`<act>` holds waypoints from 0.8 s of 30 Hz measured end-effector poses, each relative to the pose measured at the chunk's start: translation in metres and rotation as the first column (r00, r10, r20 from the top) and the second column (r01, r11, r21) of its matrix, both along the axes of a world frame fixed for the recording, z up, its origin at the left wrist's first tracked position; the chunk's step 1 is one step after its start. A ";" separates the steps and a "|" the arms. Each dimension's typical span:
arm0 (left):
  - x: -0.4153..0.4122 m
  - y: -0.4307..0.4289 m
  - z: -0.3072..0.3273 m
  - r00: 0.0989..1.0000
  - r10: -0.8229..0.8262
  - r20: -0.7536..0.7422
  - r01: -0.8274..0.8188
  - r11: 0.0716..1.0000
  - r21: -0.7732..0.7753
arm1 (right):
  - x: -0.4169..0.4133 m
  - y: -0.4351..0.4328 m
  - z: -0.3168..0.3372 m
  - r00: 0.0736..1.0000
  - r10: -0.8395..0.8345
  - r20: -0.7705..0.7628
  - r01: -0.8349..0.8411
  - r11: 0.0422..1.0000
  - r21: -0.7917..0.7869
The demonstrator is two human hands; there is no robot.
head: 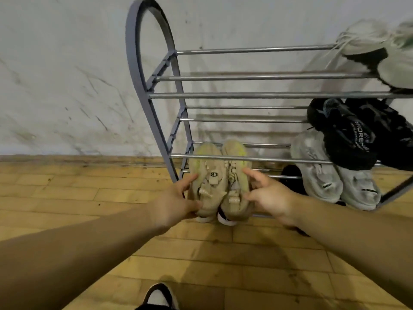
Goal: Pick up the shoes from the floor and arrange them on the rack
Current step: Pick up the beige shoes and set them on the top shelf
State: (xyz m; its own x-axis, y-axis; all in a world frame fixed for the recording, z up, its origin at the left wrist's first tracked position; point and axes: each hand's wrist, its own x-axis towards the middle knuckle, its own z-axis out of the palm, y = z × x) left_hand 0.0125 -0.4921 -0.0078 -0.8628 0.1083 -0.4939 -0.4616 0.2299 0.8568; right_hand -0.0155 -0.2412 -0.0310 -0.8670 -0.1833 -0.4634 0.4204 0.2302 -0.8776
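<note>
Both hands on the beige shoes (220, 182), a pair held side by side and touching, toes toward the wall (67, 74). They sit at the left end of the rack (134, 63) at its bottom tier. The toes are tucked under a chrome bar and the heels are at the front edge, over the wood floor (89, 198). Can't tell if they fully rest on the bars.

Left hand (178, 205) grips the outer side of the left shoe, fingers (190, 179) curled onto the upper, thumb near the heel. Right hand (269, 195) grips the outer side of the right shoe. Its index tip and thumb press the shoe and the other fingers are bent in.

Right part of rack:
- Pale shoes (368, 41) on the top tier, blurred.
- Black shoes (348, 135) on the middle tier.
- Grey shoes (319, 173) on the lower tier, just beside the right hand.

A black-and-white shoe (158, 296) is on the person's foot at the bottom edge.
</note>
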 end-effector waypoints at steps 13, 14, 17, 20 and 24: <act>-0.043 0.009 -0.039 0.980 -0.139 -0.143 0.050 0.868 -0.494 | -0.055 -0.023 -0.058 0.967 0.103 -0.234 0.003 0.911 0.413; -0.039 0.006 -0.036 0.976 -0.160 -0.148 0.065 0.862 -0.503 | -0.052 -0.022 -0.057 0.967 0.086 -0.240 0.024 0.907 0.421; -0.019 0.001 -0.025 0.963 -0.244 -0.115 0.150 0.838 -0.525 | -0.037 -0.016 -0.043 0.970 0.133 -0.205 -0.017 0.874 0.485; 0.005 0.006 0.001 0.912 -0.409 -0.033 0.314 0.746 -0.588 | -0.006 -0.002 -0.005 0.898 0.437 -0.060 -0.293 0.692 0.660; 0.037 0.034 0.068 0.652 -0.729 0.209 0.653 0.400 -0.643 | 0.043 0.031 0.085 0.615 0.770 0.169 -0.570 0.287 0.770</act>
State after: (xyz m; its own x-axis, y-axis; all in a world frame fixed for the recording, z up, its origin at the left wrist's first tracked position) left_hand 0.0495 -0.4585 0.0598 -0.6822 0.3971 -0.6140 0.1789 0.9048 0.3864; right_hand 0.0276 -0.2100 0.0537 -0.6809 -0.4565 -0.5727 -0.3506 0.8897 -0.2924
